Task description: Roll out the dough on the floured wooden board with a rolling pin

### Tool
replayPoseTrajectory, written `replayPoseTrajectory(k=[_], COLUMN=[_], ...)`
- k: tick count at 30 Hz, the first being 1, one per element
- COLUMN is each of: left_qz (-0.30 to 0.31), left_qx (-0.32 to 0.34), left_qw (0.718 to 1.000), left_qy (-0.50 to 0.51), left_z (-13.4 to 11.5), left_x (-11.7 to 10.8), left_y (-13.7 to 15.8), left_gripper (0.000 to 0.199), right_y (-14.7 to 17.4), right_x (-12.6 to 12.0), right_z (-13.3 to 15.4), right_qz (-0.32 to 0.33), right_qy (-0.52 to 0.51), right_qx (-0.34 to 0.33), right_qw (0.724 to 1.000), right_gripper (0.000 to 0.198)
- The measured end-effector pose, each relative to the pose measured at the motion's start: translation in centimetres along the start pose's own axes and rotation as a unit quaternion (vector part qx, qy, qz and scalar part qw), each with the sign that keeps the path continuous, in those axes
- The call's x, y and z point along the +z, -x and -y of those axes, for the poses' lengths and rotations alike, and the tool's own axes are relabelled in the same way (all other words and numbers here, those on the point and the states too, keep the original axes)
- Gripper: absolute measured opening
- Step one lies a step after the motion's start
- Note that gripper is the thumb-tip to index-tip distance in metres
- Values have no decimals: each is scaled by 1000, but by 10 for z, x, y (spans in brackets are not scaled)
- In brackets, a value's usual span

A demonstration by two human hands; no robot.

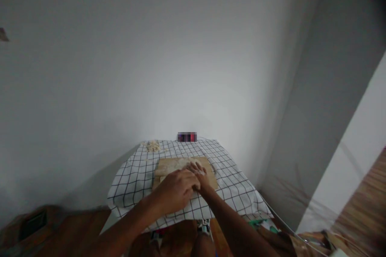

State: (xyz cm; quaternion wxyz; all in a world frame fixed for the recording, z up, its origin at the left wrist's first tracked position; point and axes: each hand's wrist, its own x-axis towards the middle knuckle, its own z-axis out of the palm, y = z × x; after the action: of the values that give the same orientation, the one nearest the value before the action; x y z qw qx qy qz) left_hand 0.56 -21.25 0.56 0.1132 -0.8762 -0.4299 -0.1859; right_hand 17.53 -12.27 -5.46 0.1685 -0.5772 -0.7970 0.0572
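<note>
A wooden board (212,176) lies on the table, its surface dusted with a pale, flour-like coating. Over its near edge, my left hand (178,188) is closed, fingers curled down beside my right hand; what they grip, if anything, is hidden under them. My right hand (199,173) rests on the board with its fingers stretched out and apart, whitish residue on them. Both hands touch or overlap near the board's middle. At the far left of the cloth is a small heap of pale pieces (152,146), too small to identify.
A white cloth with dark checks (129,182) covers the small table, which stands against a plain wall (181,68). At the back edge sits a blurred-out dark and red object (187,137). A white cable (282,219) runs down at the right, near assorted items on the floor.
</note>
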Motion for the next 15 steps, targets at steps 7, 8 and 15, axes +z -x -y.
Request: replayPoseTrajectory(k=[7, 8, 15], left_qz=[-12, -18, 14], left_qx=[-193, -190, -187], left_qw=[979, 980, 980], left_qy=[-57, -57, -67], left_z=[90, 99, 130], left_x=[70, 75, 87], left_y=[-6, -7, -41], left_gripper=[47, 47, 37], right_y=[-13, -18, -63], right_x=[-2, -2, -2], right_z=[-5, -4, -13], right_qz=[6, 5, -16], right_qy=[-12, -13, 11], right_qx=[31, 32, 56], right_qw=[999, 999, 998], right_gripper=[50, 52, 54])
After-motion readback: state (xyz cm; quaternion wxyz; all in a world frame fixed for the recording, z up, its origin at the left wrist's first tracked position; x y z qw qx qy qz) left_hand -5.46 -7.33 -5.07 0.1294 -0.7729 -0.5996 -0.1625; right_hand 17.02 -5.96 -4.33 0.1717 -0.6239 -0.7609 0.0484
